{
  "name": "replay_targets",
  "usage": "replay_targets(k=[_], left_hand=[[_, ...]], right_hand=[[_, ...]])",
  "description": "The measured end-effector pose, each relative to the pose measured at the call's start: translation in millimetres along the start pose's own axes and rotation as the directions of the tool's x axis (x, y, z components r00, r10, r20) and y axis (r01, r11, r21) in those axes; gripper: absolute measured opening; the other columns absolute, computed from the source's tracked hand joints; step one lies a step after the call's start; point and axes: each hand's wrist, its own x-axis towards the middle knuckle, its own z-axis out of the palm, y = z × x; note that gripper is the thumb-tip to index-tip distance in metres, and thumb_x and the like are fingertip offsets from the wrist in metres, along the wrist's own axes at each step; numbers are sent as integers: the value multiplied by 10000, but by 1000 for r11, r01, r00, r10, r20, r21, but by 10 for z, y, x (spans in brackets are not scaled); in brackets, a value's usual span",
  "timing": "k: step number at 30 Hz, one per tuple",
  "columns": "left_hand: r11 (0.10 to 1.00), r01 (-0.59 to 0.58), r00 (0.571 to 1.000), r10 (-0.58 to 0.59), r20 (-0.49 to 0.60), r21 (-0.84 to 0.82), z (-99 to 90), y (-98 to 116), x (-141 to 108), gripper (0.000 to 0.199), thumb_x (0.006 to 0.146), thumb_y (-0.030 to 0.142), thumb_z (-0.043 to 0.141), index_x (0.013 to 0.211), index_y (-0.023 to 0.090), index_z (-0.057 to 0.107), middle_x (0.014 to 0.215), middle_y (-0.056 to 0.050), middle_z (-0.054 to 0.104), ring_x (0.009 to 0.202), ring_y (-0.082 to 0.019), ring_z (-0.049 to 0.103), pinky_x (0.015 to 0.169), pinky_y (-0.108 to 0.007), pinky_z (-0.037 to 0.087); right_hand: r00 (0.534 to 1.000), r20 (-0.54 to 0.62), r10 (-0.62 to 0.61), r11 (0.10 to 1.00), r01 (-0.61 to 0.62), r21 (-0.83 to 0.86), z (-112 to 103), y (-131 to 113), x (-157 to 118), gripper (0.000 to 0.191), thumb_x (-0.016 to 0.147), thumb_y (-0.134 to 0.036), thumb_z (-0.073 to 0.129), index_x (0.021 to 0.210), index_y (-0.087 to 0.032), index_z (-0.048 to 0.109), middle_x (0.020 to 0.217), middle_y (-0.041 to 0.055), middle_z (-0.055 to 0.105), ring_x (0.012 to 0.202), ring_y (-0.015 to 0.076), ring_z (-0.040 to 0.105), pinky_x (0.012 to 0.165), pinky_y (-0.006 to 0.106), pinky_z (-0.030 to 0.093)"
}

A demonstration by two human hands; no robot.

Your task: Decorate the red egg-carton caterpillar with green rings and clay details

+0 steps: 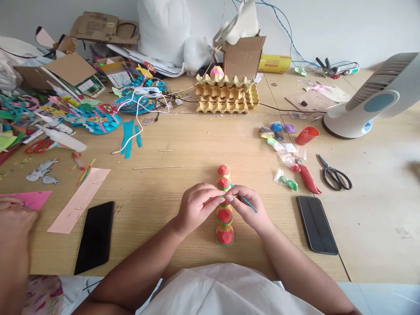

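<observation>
Presently, I have both hands over the middle of an egg-carton strip (225,236), which lies on the table (183,140) just in front of the body and runs from near to far. It is a row of upside-down cups, each one with a red top, and green edging shows on several of them. With my left hand (198,203) I make a narrow grip: thumb and index finger pinch together above the row, on what seems to be a thin green strand (233,195). My right hand (252,211) is also almost closed there, and its grip has a slim blue tool (250,204) too, sloping down toward the near right. Whether the fingertips press on the cup beneath, I cannot tell.

I judge this strip to be very light and hollow, rather stiff but easy to dent or tear at the necks between cups. The red and green covering looks like soft clay, so it can take finger marks. The safest hold would be low on the bare yellow sides, with little force.

To the right are small clay packets (289,183), black scissors (336,177) and a phone (317,225); at the left, another person's hand (15,216) rests by pink paper (37,199).
</observation>
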Motion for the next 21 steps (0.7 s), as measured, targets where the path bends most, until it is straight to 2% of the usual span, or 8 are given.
replay_targets(k=[4, 11, 17, 21], left_hand=[[1000, -9, 1000, 9, 7, -1, 10, 11, 15, 229, 930, 250, 783, 1154, 230, 738, 995, -48, 798, 816, -148, 734, 736, -267, 602], [1000, -11, 1000, 11, 2, -21, 8, 4, 0, 141, 924, 130, 767, 1035, 216, 756, 908, -12, 783, 802, -120, 720, 763, -238, 578], [1000, -21, 1000, 21, -15, -14, -5, -1, -4, 204, 921, 128, 767, 1107, 213, 756, 946, -21, 788, 832, -126, 721, 780, -233, 578], [1000, -14, 1000, 13, -26, -21, 1, 35, 22, 283, 890, 182, 816, 1161, 206, 736, 980, -29, 792, 740, -110, 688, 720, -224, 581]], right_hand=[[1000, 3, -31, 999, 31, 13, 11, -7, 3, 366, 862, -553, 801, 791, -201, 729, 773, 20, 696, 718, 152, 602, 692, 291, 483], [1000, 17, -15, 1000, 15, 11, -14, 33, 0, 408, 862, -595, 783, 800, -197, 721, 741, 15, 655, 704, 153, 576, 664, 289, 457], [999, 23, -37, 999, 37, 23, -4, 14, -16, 349, 879, -556, 781, 865, -210, 736, 775, 19, 668, 729, 161, 590, 672, 288, 479], [999, 5, -45, 999, 45, 28, -5, -10, -17, 363, 902, -549, 760, 807, -200, 723, 763, 19, 679, 706, 149, 587, 682, 282, 480]])
